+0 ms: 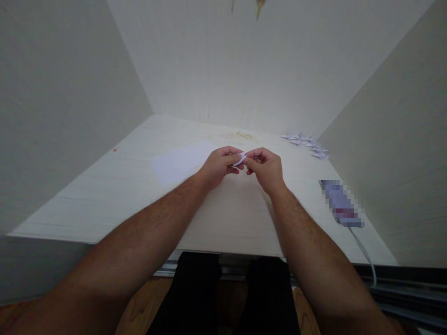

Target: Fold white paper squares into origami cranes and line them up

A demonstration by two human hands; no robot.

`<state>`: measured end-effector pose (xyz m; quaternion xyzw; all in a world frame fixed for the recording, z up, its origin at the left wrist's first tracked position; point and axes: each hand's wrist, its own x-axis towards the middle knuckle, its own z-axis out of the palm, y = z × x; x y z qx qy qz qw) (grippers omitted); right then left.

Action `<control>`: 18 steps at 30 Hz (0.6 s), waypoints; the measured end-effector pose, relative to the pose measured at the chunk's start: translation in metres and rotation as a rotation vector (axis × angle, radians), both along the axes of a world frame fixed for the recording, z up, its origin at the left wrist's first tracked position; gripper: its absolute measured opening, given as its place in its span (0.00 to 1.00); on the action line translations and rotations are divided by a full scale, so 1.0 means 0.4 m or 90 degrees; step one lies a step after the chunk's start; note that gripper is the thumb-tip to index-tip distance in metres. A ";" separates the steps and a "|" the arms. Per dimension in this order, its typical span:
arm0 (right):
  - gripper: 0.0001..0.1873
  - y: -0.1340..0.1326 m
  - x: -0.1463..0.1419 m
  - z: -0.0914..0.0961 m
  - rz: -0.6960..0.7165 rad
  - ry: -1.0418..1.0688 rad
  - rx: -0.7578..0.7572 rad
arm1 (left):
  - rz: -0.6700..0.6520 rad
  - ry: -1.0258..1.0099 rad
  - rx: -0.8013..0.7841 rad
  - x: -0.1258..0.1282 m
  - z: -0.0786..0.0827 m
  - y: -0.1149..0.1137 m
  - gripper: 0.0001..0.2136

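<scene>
Above the middle of the white table (230, 218), a small piece of folded white paper (239, 160) is pinched between both hands. My left hand (220, 164) grips its left side with thumb and fingers closed. From the right, my right hand (266, 167) pinches the other end, its fingertips almost touching those of the left. The fingers cover much of the paper, so its exact folded form is hard to make out. Beneath and beyond my left wrist lies flat white paper (178, 163); I cannot tell how many sheets.
Several small folded paper cranes (307, 142) stand at the back right. A blurred-out phone (339, 202) lies near the right wall, its white cable (365, 253) running over the front edge. Walls enclose three sides. An orange speck (115, 150) is at left; brownish marks (240, 135) are at the back.
</scene>
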<state>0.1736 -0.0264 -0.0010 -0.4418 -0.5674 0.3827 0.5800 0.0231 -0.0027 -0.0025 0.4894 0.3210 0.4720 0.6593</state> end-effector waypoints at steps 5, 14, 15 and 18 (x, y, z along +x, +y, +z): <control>0.11 0.000 0.001 0.000 -0.012 -0.051 -0.003 | -0.018 -0.002 -0.020 0.004 -0.003 0.001 0.09; 0.11 0.003 0.008 -0.005 -0.004 -0.041 0.003 | -0.006 0.025 -0.004 0.008 0.003 0.001 0.06; 0.11 0.003 0.008 -0.004 0.002 -0.033 0.008 | -0.010 0.024 -0.005 0.008 0.004 0.001 0.06; 0.11 0.003 0.009 -0.004 0.021 -0.018 0.019 | -0.022 0.020 -0.013 0.006 0.008 0.000 0.06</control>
